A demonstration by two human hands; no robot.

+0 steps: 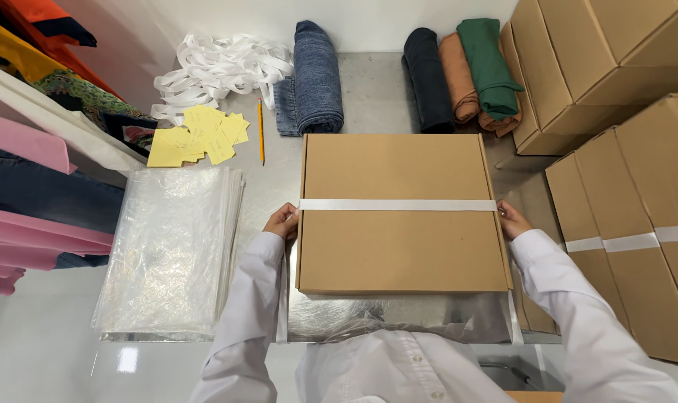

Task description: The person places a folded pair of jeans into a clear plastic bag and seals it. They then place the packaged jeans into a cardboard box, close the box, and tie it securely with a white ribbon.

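Observation:
A flat brown cardboard box (398, 246) lies closed on the metal table (369, 104) in front of me. A white strap (397, 204) runs across its lid from side to side. My left hand (282, 222) grips the strap's end at the box's left edge. At the right edge my right hand (512, 219) holds the other end. Both arms wear white sleeves. The fingers under the box edges are hidden.
A stack of clear plastic bags (171, 250) lies to the left. Yellow paper slips (197, 136), a pencil (261, 131) and a heap of white straps (216, 71) sit behind it. Rolled clothes (316, 78) line the back. Cardboard boxes (630, 194) are stacked at right.

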